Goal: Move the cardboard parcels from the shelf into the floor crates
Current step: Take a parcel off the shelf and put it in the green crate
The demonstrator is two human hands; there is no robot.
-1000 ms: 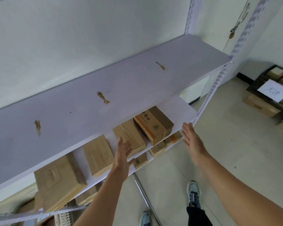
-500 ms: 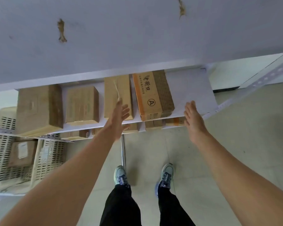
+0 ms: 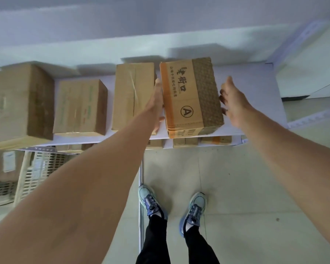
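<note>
- Two sneakers (image 3: 151,201) stand on the tiled floor (image 3: 255,183), toes toward the shelving.
- Slatted floor crates (image 3: 38,168) sit low on the left under the shelf; one holds a labelled box.
- The left hand (image 3: 156,105) lies flat against the left side of the printed parcel (image 3: 187,96), fingers straight and together, thumb near its front corner.
- The right hand (image 3: 234,103) is at the parcel's right side, fingers spread, tips touching or nearly touching the cardboard.
- The parcel, marked with a circled A, rests on the white shelf (image 3: 255,103) near its front edge.
- Three plain cardboard parcels (image 3: 80,105) stand in a row to its left.
</note>
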